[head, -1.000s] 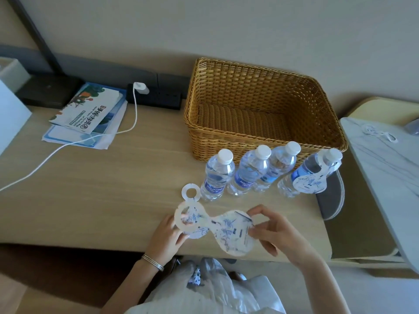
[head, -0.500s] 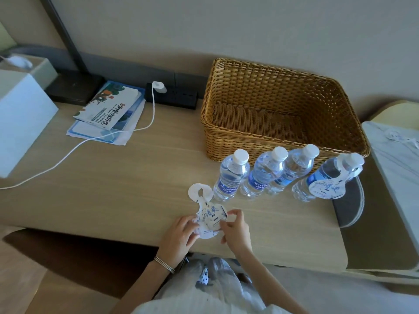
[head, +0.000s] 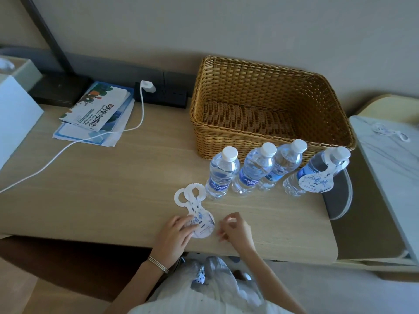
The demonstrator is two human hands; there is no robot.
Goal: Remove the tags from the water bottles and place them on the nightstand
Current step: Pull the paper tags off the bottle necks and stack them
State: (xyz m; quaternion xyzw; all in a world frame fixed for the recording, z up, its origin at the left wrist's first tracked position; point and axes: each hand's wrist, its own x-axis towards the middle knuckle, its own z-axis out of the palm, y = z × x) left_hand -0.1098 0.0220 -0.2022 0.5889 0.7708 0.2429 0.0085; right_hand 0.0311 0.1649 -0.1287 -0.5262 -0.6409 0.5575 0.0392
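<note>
Tags (head: 195, 206) are lying stacked under our flat left grip (head: 173, 234) on the worktop (head: 102, 189), our empty right grip (head: 235, 230) curling loosely beside, likely needing to reach the one tagged bottle (head: 314, 165).

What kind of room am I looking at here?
Most likely a hotel guest room. Four small water bottles stand in a row on a wooden desk, one wearing a printed paper neck tag, beside a wicker basket, and tourist-style brochures lie by a power strip.
</note>
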